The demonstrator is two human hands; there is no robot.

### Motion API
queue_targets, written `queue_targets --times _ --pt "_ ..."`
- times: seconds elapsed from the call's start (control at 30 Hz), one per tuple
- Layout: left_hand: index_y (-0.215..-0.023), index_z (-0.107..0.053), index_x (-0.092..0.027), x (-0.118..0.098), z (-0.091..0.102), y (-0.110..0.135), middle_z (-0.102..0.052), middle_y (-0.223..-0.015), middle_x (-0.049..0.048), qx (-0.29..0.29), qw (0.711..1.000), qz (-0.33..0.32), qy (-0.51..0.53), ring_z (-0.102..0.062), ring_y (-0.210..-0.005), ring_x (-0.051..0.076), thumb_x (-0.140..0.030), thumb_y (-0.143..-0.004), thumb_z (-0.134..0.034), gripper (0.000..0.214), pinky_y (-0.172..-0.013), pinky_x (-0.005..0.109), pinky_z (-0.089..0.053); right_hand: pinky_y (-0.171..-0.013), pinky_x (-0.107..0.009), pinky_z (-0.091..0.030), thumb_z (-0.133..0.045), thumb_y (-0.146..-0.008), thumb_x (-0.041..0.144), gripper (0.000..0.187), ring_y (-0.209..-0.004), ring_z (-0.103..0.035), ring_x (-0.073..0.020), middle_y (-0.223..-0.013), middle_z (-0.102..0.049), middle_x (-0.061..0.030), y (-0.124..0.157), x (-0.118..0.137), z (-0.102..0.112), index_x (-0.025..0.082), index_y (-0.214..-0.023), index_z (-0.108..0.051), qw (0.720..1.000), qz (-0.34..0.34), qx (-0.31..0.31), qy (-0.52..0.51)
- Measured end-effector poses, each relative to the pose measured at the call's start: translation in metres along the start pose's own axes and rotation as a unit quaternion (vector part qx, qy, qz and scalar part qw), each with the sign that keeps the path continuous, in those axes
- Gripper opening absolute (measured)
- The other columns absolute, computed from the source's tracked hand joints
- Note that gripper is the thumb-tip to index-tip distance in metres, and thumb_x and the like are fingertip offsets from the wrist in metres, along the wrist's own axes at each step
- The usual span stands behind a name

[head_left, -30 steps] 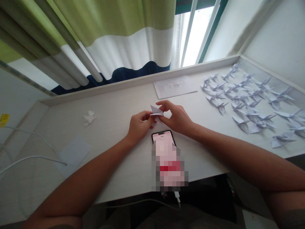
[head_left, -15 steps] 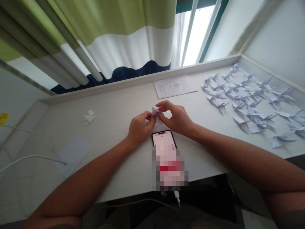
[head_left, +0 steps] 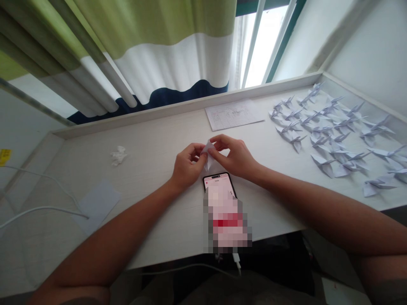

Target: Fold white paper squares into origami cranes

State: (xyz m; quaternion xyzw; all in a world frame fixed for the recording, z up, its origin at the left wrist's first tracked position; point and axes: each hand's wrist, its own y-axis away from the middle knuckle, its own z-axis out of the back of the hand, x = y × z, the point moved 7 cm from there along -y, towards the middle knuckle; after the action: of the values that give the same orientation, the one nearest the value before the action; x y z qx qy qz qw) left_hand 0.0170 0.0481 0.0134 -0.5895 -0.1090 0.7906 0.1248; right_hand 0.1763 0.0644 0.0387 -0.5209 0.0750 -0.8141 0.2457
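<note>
Small white folded-paper piece (head_left: 207, 147), flaps splayed a second ago, now turned point-down; left hand (head_left: 188, 165) and right hand (head_left: 235, 156) both pinching it, likely mid-fold

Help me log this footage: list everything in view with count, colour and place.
Desk: one, whitish, centre
Folded paper: one, white, centre
Paper cranes: many, white, right
Phone: one, black, pink screen partly pixelated, centre
Printed sheet: at least one, white, far centre
Crumpled paper: one, white, left
Paper square: one, white, near left
Cables: at least two, white, left
Lower cable: one, white, below phone
Tag: one, yellow, left edge
Curtain: one, green, white and navy, back
Window: one, green-framed, right of curtain
Left hand: one, pinching folded paper
Right hand: one, pinching folded paper
Forearms: two, below hands
</note>
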Motion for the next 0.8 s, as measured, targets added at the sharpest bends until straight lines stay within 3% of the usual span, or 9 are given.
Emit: queue_targets --times 0.07,0.2,0.4,0.57,0.8 --pt "-0.105 -0.067 -0.020 -0.001 -0.004 0.000 -0.076 -0.084 0.0012 0.026 0.999 -0.001 0.025 -0.069 -0.071 0.013 -0.029 -0.089 -0.077 0.021 -0.066 0.024 -0.053 -0.085 -0.037 -0.058 -0.075 -0.089 0.026 0.018 -0.085 -0.073 -0.0192 -0.091 -0.078 -0.0031 -0.001 -0.003 -0.003 0.020 -0.106 -0.073 0.999 -0.003 0.011 -0.041" --pt "-0.105 -0.059 -0.022 -0.002 -0.008 0.001 -0.074 -0.079 -0.0017 0.058 0.995 0.012 0.082 -0.069 -0.072 0.014 -0.033 -0.087 -0.082 0.031 -0.070 0.025 -0.053 -0.074 -0.034 -0.056 -0.076 -0.089 0.032 0.015 -0.076 -0.066 -0.0164 -0.079 -0.072 -0.0012 -0.004 -0.009 -0.005 0.019 -0.084 -0.070 0.995 -0.024 0.020 -0.098" --pt "-0.105 -0.061 -0.020 0.008 -0.012 -0.003 -0.075 -0.079 0.0022 0.108 0.965 0.123 0.203 -0.073 -0.073 0.019 -0.060 -0.094 -0.072 0.043 -0.073 0.032 -0.059 -0.060 -0.030 -0.055 -0.079 -0.089 0.051 0.035 -0.067 -0.064 -0.0147 -0.079 -0.070 -0.0016 -0.006 -0.014 -0.006 0.019 -0.084 -0.066 0.976 -0.051 0.022 -0.212" --pt "-0.104 -0.065 -0.019 0.011 -0.015 -0.009 -0.078 -0.084 0.0045 0.133 0.964 0.136 0.185 -0.076 -0.080 0.020 -0.069 -0.087 -0.077 0.054 -0.076 0.033 -0.061 -0.060 -0.029 -0.057 -0.084 -0.083 0.059 0.042 -0.071 -0.067 -0.0156 -0.083 -0.073 -0.0027 -0.008 -0.018 -0.005 0.019 -0.087 -0.070 0.966 -0.067 0.011 -0.250" --pt "-0.099 -0.075 -0.017 0.009 -0.016 -0.008 -0.082 -0.095 0.0097 0.139 0.971 0.110 0.162 -0.078 -0.090 0.023 -0.069 -0.085 -0.079 0.054 -0.075 0.032 -0.062 -0.059 -0.028 -0.055 -0.084 -0.081 0.048 0.031 -0.068 -0.064 -0.0149 -0.079 -0.073 -0.0024 -0.007 -0.015 0.001 0.018 -0.080 -0.073 0.972 -0.079 -0.014 -0.222"
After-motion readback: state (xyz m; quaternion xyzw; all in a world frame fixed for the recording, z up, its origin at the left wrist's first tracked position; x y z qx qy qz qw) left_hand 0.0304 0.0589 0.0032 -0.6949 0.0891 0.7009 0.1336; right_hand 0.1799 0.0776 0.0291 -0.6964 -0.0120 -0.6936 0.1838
